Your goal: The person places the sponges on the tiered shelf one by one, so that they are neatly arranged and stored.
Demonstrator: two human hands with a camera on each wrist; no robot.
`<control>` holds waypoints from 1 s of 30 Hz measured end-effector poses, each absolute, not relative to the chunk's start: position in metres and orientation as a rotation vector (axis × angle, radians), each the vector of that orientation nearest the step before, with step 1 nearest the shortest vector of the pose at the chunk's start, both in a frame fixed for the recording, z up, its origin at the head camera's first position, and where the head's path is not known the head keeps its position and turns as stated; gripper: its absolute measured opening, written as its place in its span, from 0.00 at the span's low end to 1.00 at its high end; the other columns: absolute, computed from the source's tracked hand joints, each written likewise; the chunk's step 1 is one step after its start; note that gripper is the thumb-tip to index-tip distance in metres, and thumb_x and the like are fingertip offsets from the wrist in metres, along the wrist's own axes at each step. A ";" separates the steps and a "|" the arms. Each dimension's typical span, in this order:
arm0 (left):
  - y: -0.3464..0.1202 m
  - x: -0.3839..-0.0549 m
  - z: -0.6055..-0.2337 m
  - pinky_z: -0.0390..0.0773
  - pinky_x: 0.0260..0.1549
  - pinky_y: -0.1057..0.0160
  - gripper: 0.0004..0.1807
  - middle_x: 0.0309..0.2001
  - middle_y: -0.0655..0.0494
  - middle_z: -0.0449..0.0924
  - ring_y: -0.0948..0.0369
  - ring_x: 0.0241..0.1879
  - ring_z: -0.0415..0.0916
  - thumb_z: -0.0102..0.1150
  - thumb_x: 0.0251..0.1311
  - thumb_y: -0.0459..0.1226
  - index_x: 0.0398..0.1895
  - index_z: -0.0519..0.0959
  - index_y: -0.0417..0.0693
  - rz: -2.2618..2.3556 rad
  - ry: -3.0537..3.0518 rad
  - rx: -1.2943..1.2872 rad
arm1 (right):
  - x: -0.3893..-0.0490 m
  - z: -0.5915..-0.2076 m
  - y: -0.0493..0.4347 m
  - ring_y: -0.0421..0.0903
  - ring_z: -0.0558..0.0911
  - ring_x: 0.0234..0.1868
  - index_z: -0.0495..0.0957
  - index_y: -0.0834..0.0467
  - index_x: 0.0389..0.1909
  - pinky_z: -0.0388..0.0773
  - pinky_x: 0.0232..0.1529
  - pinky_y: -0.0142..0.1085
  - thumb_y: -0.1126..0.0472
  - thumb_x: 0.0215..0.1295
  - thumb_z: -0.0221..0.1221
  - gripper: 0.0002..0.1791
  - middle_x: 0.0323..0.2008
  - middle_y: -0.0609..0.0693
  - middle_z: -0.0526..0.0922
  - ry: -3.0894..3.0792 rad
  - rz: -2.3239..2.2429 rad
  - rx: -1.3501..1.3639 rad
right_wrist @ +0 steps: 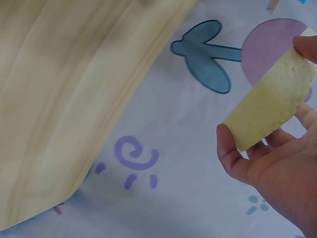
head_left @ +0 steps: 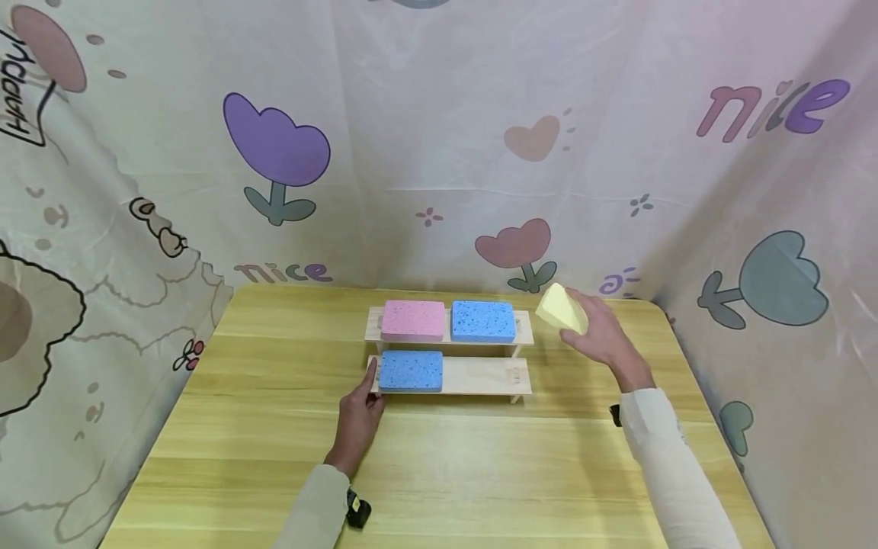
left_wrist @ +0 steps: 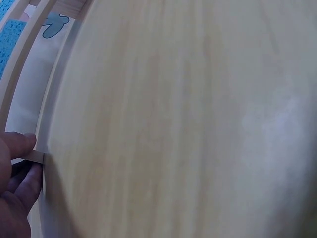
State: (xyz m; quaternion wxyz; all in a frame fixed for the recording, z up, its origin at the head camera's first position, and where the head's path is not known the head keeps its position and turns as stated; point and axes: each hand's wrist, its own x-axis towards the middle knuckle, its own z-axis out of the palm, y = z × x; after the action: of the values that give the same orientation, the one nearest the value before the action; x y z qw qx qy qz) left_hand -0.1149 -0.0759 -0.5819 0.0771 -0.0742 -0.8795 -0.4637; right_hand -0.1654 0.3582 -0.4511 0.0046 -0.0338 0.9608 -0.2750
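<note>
My right hand point(head_left: 604, 332) holds a yellow sponge point(head_left: 561, 308) in the air, just right of a small wooden two-step rack. In the right wrist view, thumb and fingers grip the yellow sponge point(right_wrist: 272, 96) by its edges. At the left end of the rack's lower shelf point(head_left: 480, 375), my left hand point(head_left: 358, 419) pinches the wooden end piece between thumb and fingers, as the left wrist view also shows. A blue sponge point(head_left: 411, 371) lies on that shelf's left half. On the upper shelf point(head_left: 373, 324), a pink sponge point(head_left: 413, 320) sits left of another blue sponge point(head_left: 483, 321).
The rack stands near the back edge of a wood-grain table point(head_left: 274, 427). A printed cloth point(head_left: 411, 152) hangs behind the table and along both sides. Each wrist carries a small black device, one of them below the left hand point(head_left: 357, 510).
</note>
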 end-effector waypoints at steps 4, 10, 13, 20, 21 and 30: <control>-0.076 -0.116 -0.583 0.77 0.24 0.71 0.44 0.43 0.41 0.83 0.62 0.28 0.75 0.62 0.54 0.24 0.73 0.57 0.55 -1.384 -2.627 -0.220 | -0.164 -0.445 0.350 0.63 0.65 0.61 0.54 0.54 0.73 0.64 0.58 0.63 0.59 0.52 0.62 0.45 0.65 0.64 0.64 3.014 -0.878 -0.142; -0.076 -0.116 -0.583 0.77 0.24 0.70 0.44 0.40 0.41 0.84 0.61 0.28 0.75 0.62 0.55 0.24 0.73 0.57 0.57 -1.388 -2.631 -0.219 | -0.162 -0.436 0.338 0.55 0.70 0.46 0.58 0.52 0.71 0.69 0.39 0.44 0.60 0.49 0.63 0.44 0.57 0.62 0.70 3.043 -0.888 -0.211; -0.076 -0.116 -0.582 0.76 0.24 0.70 0.44 0.40 0.42 0.84 0.61 0.28 0.75 0.62 0.54 0.25 0.73 0.57 0.57 -1.392 -2.636 -0.217 | -0.158 -0.432 0.331 0.53 0.70 0.44 0.61 0.52 0.69 0.67 0.37 0.40 0.61 0.47 0.64 0.44 0.55 0.61 0.71 3.060 -0.910 -0.259; -0.076 -0.117 -0.582 0.77 0.24 0.70 0.44 0.40 0.41 0.84 0.61 0.28 0.75 0.62 0.55 0.24 0.73 0.56 0.58 -1.404 -2.642 -0.213 | -0.148 -0.427 0.308 0.53 0.71 0.46 0.63 0.53 0.68 0.70 0.40 0.42 0.62 0.44 0.65 0.44 0.55 0.61 0.72 3.076 -0.998 -0.392; -0.076 -0.117 -0.582 0.77 0.24 0.70 0.44 0.40 0.41 0.84 0.61 0.29 0.75 0.62 0.55 0.24 0.73 0.56 0.58 -1.408 -2.644 -0.211 | -0.146 -0.427 0.304 0.53 0.71 0.46 0.63 0.53 0.68 0.71 0.40 0.43 0.62 0.43 0.65 0.44 0.55 0.61 0.72 3.080 -1.010 -0.410; -0.076 -0.116 -0.581 0.78 0.26 0.69 0.44 0.51 0.39 0.80 0.60 0.30 0.74 0.60 0.56 0.23 0.73 0.56 0.58 -1.420 -2.661 -0.190 | -0.133 -0.426 0.279 0.53 0.69 0.53 0.64 0.51 0.67 0.72 0.47 0.51 0.63 0.41 0.66 0.45 0.58 0.58 0.70 3.047 -1.060 -0.483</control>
State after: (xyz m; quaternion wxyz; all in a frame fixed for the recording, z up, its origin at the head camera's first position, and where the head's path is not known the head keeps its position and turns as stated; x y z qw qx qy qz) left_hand -0.1163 -0.0756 -0.5811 0.0597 -0.0627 -0.8789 -0.4690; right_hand -0.1326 0.2793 -0.4261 -0.0604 -0.1478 0.9324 -0.3243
